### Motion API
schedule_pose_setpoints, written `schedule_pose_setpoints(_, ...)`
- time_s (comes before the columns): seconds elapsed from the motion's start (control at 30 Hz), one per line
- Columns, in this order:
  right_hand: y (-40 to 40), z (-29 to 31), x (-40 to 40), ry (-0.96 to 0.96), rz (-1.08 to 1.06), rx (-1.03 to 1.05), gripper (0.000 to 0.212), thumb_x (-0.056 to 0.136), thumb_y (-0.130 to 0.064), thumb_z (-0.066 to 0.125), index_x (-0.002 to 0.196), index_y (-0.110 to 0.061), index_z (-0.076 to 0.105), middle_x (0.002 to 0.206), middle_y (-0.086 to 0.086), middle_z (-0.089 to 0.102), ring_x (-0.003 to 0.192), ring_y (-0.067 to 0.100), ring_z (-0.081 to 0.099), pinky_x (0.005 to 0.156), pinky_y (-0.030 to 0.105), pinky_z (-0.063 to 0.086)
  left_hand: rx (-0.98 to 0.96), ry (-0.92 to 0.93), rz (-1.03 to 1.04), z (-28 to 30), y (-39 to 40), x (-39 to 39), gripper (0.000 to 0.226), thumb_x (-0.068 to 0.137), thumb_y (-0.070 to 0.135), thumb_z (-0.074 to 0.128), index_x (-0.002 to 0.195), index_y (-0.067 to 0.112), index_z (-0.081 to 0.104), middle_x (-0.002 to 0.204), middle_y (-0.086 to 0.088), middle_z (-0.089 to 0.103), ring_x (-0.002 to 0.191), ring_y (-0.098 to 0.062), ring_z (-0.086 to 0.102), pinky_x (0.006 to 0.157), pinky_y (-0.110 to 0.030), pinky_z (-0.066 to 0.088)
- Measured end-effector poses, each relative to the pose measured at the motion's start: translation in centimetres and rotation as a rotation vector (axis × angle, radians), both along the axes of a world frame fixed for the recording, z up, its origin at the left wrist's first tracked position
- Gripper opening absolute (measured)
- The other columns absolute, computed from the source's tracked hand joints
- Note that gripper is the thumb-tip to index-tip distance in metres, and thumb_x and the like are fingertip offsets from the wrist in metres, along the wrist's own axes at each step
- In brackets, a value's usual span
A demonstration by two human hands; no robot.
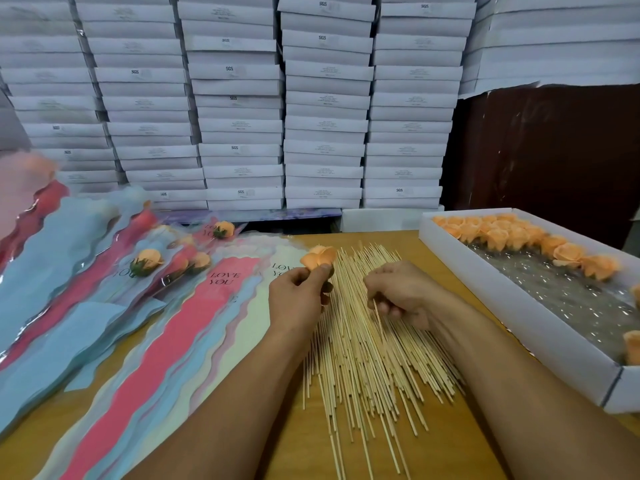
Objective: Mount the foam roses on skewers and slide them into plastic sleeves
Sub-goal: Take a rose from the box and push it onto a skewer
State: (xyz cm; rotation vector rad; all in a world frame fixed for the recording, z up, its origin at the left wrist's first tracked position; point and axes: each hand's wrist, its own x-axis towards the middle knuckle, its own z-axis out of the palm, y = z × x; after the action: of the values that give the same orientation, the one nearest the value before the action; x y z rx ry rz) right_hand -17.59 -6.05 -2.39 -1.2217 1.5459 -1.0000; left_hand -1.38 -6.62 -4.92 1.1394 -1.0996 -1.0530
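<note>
Now left hand (pixel 298 296) pinching foam rose (pixel 318 258)

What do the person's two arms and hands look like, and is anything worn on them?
Both forearms are bare as far as the picture shows; no sleeve reaches into view. The left hand and the right hand wear no gloves. No watch, bracelet or ring shows on the wrists or on the fingers that can be seen. The fingernails look short and plain.

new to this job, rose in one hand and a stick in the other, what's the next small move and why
Probably bring the skewer pinched in the right hand up to the base of the foam rose held by the left hand and push it in: the rose has no stick yet.
</note>
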Motion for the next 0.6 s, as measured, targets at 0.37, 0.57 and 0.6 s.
schedule_pose_setpoints(0.37, 2.3, 0.9, 1.5, -0.063, 0.196, -0.142, 0.024, 0.106, -0.022, 0.041, 0.105, -0.014, 0.064, 0.052, 0.002, 0.057, 0.034, 0.010, 0.034, 0.031, 0.017, 0.021, 0.307, 0.707, -0.301, 1.6, 0.0, 0.8, 0.018, 0.095, 0.026, 0.063, 0.091, 0.009, 0.061, 0.061, -0.003, 0.056, 0.048, -0.010, 0.048, 0.044, -0.018, 0.039)
schedule_pose_setpoints(0.57, 3.6, 1.7, 2.7, -0.146, 0.251, -0.220, 0.032, 0.090, -0.002, 0.040, 0.096, -0.011, 0.071, 0.053, 0.006, 0.055, 0.034, 0.012, 0.034, 0.032, 0.016, 0.022, 0.289, 0.855, -0.353, 2.0, -0.1, 1.3, 0.019, 0.092, 0.024, 0.065, 0.091, 0.004, 0.066, 0.066, -0.006, 0.060, 0.049, -0.011, 0.053, 0.044, -0.020, 0.044)
schedule_pose_setpoints(0.6, 3.7, 1.8, 2.8, -0.144, 0.268, -0.229, 0.038, 0.088, 0.000, 0.037, 0.103, -0.013, 0.070, 0.052, 0.007, 0.053, 0.032, 0.012, 0.033, 0.032, 0.015, 0.022, 0.282, 0.866, -0.356, 2.0, -0.1, 1.3, 0.020, 0.092, 0.024, 0.066, 0.091, 0.004, 0.066, 0.066, -0.006, 0.060, 0.048, -0.011, 0.053, 0.044, -0.019, 0.044)
